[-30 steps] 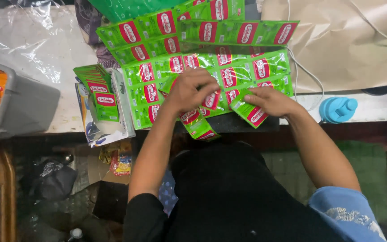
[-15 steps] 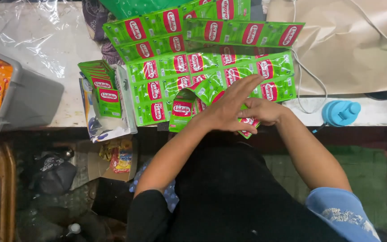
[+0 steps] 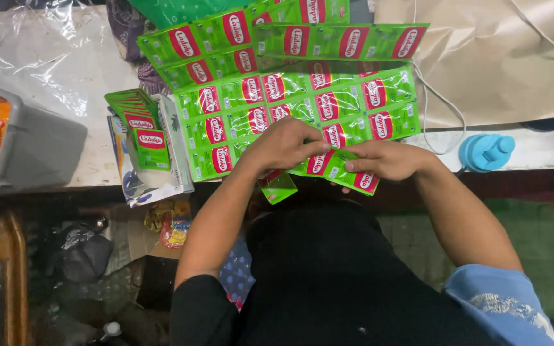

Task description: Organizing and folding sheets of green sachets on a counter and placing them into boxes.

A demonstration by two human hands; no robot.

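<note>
Both hands meet at the near edge of the desk (image 3: 65, 70), over the lowest of several connected strips of shiny green plastic sachets with red oval labels (image 3: 302, 106); these strips lie fanned across the desk with their long axes running left to right, so each row stretches sideways across the person's front and away from both hands. The right hand (image 3: 385, 160) lies flat along the end of the lowest strip, fingers (image 3: 360, 165) closed around a green sachet (image 3: 352, 178) whose lower edge pokes out beneath the palm; the left hand (image 3: 285, 145) comes in from the other side, fingers curled down and pinching the same row just beside the right fingertips, so the two grips nearly touch. A loose flap of green plastic (image 3: 279, 187) hangs below the left wrist, off the desk edge. To the left stands a stack of separate green sachets (image 3: 137, 118) on a white packet; further left, a grey plastic tub of orange packets (image 3: 33, 150); a blue bottle cap (image 3: 487, 152) sits right of the right forearm.
</note>
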